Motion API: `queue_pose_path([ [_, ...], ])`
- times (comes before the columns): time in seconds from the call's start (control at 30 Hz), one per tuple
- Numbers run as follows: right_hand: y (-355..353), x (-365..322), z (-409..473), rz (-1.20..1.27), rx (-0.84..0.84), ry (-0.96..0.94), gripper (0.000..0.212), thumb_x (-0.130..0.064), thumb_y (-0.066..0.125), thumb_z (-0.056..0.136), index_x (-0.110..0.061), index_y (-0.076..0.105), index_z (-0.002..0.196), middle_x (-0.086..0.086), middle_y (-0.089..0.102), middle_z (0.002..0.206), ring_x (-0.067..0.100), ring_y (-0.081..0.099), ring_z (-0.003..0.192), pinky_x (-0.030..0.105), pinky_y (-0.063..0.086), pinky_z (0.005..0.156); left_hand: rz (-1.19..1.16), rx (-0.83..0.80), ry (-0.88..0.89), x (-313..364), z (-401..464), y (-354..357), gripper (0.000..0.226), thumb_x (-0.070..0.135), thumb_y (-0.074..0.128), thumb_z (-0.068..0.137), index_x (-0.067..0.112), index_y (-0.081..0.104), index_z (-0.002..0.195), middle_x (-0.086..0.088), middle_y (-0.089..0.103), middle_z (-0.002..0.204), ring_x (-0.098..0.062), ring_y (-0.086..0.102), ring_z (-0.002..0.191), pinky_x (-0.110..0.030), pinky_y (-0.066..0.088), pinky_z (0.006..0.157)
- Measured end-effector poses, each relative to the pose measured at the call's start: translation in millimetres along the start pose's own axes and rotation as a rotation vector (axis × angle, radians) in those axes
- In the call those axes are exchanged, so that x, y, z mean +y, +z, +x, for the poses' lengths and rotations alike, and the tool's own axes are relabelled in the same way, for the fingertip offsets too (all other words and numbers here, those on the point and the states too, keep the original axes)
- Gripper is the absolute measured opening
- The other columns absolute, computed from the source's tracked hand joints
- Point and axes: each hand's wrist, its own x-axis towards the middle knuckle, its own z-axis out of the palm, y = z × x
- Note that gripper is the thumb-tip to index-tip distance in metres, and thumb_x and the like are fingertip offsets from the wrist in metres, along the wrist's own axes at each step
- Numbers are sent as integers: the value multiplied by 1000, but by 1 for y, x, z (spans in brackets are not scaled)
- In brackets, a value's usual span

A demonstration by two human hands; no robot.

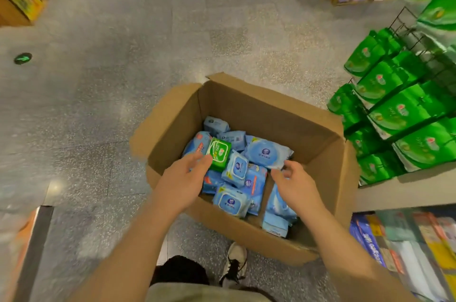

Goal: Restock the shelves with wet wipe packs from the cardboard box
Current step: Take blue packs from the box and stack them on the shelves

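While both hands reach into the cardboard box (271, 109) on the floor, left hand (183, 179) with straight fingers touching the green pack (219, 153), right hand (296, 185) loosely curled, empty, over blue packs (234, 166), each should close firmly round one pack.

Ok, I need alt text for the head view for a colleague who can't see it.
Both hands reach into an open cardboard box on the shop floor: the left hand touches a green wet wipe pack among blue packs, the right hand hovers over them. Green bags fill the shelf at right.
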Motion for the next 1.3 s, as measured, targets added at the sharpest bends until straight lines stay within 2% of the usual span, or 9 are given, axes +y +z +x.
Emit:
queue_pose_path([
  [0.2, 39, 27, 50, 104, -84, 212, 52, -39, 57, 102, -18, 43, 147, 2, 57, 73, 17, 48, 57, 28, 37, 47, 34, -107, -27, -2, 45, 17, 51, 60, 41, 96, 33, 52, 138, 12, 59, 127, 12, 45, 77, -26, 34, 87],
  [0.33, 71, 47, 89, 156, -67, 299, 48, -35, 65, 97, -14, 52, 138, 1, 59, 98, 19, 57, 87, 35, 47, 76, 106, -199, -26, -15, 93, 34, 55, 63, 41, 96, 32, 52, 140, 7, 56, 139, -5, 52, 102, -27, 35, 90],
  [0.47, 102, 70, 131, 186, -76, 385, 23, -29, 68, 96, -19, 54, 111, -2, 59, 97, 16, 55, 87, 30, 44, 73, 140, -274, -16, -34, 137, 57, 58, 67, 40, 93, 34, 51, 139, 9, 57, 137, -11, 53, 117, -29, 38, 94],
  [0.57, 138, 96, 161, 226, -90, 393, 49, -37, 75, 77, -15, 63, 119, 4, 73, 111, 21, 68, 98, 39, 55, 89, 148, -285, -14, -48, 164, 73, 59, 68, 41, 91, 34, 52, 138, 10, 57, 138, -10, 53, 122, -29, 39, 97],
  [0.67, 165, 118, 181, 230, -41, 436, 62, -28, 78, 84, -15, 50, 138, -1, 64, 121, 20, 62, 105, 35, 51, 90, 160, -301, -19, -58, 182, 81, 58, 67, 43, 92, 34, 51, 139, 10, 56, 138, -9, 52, 123, -30, 40, 99],
  [1.0, 202, 143, 214, 671, 130, 644, 72, -31, 87, 62, -18, 53, 124, 12, 72, 108, 32, 76, 88, 54, 63, 73, 171, -332, -29, -72, 208, 86, 52, 60, 50, 93, 35, 51, 138, 13, 57, 136, -6, 55, 118, -26, 41, 99],
  [1.1, 201, 150, 216, 744, 72, 652, 80, -33, 90, 60, -12, 55, 128, 13, 75, 109, 29, 77, 86, 46, 64, 70, 182, -344, -34, -70, 211, 89, 50, 59, 51, 93, 36, 52, 137, 13, 58, 133, -7, 56, 115, -27, 41, 97],
  [1.2, 202, 153, 213, 792, -47, 649, 96, -38, 96, 49, -11, 57, 133, 12, 77, 109, 30, 77, 93, 53, 62, 84, 185, -350, -47, -67, 211, 91, 48, 58, 52, 92, 36, 52, 136, 13, 58, 130, -7, 56, 112, -25, 39, 92],
  [1.3, 203, 151, 208, 836, -27, 622, 98, -34, 97, 46, -12, 56, 132, 13, 76, 112, 31, 77, 93, 53, 63, 80, 187, -358, -51, -65, 208, 89, 48, 58, 52, 92, 37, 52, 136, 14, 59, 129, -6, 57, 112, -24, 39, 90],
])
